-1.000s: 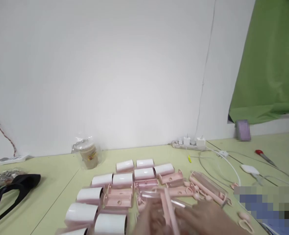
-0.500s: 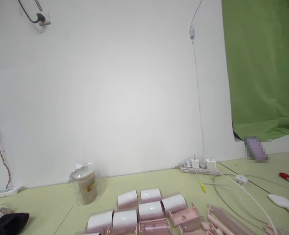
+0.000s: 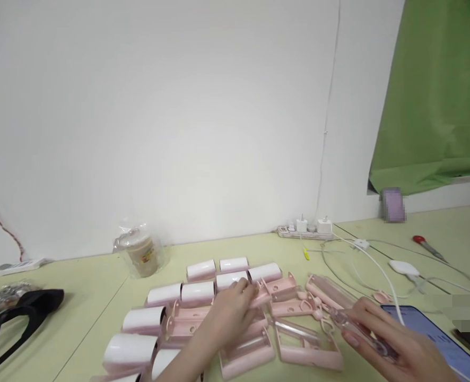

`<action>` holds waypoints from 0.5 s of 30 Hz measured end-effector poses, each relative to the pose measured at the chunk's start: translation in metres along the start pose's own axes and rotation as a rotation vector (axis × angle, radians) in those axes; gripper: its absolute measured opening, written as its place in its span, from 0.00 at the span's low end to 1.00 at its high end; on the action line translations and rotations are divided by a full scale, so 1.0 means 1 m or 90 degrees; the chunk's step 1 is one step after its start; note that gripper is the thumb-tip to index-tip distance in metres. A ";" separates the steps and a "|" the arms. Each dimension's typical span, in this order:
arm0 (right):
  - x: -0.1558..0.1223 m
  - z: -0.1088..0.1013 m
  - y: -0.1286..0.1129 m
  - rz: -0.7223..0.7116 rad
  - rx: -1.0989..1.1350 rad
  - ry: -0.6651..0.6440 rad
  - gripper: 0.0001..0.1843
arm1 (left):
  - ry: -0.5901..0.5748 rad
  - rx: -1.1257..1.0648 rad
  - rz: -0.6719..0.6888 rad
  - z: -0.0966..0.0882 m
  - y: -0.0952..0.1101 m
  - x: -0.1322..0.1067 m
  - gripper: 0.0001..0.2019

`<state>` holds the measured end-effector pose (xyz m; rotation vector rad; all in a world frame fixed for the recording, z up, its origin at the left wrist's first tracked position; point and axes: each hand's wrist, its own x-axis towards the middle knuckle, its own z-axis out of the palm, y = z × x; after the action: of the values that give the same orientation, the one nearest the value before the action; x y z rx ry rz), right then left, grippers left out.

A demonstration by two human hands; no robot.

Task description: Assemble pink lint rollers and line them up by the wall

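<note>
Over the middle of the pile, my left hand (image 3: 231, 310) is closed with its fingertips on a pink plastic part (image 3: 262, 296), partly covered by the hand. At the lower right, my right hand (image 3: 398, 342) grips a clear, see-through plastic piece (image 3: 340, 318), slim and long; its exact kind cannot be made out. Between the hands lie a pink plastic frame (image 3: 310, 356) with a clear strip and small pink ring-ended pieces (image 3: 316, 307). Several white-and-pink tube-shaped shells (image 3: 142, 321) lie left of and behind my left hand.
A phone (image 3: 429, 323) lies under my right forearm's side, crossed by a white cable (image 3: 382, 273). Behind stand a power strip (image 3: 304, 234) and a bagged cup (image 3: 141, 257). A red-ended tool (image 3: 429, 247) rests at right, a black strap-like item (image 3: 40, 307) at left.
The view has tipped downward, showing more of the table. Both hands have come into view, the left on a pink part, the right with the clear plastic piece.
</note>
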<state>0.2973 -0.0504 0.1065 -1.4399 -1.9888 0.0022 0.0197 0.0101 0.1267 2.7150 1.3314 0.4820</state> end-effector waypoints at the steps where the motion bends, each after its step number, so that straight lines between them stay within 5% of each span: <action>1: -0.003 0.001 -0.003 -0.016 -0.010 -0.005 0.13 | -0.015 0.031 0.001 0.005 -0.002 0.010 0.12; 5: -0.007 0.004 -0.010 -0.100 -0.053 -0.028 0.11 | -0.021 0.037 -0.010 0.022 -0.013 0.027 0.16; 9: -0.003 0.009 -0.030 -0.194 -0.078 -0.036 0.10 | 0.036 -0.023 -0.030 0.019 -0.002 0.013 0.21; 11: -0.001 0.015 -0.048 -0.229 -0.061 -0.056 0.09 | 0.036 -0.223 -0.098 0.016 0.013 0.001 0.15; 15: 0.005 0.024 -0.087 -0.226 -0.008 -0.179 0.09 | -0.189 -0.903 -0.264 0.026 0.044 -0.025 0.24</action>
<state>0.2111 -0.0707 0.1231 -1.1239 -2.4564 0.0379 0.0473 -0.0346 0.1048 1.2534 0.8432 0.5982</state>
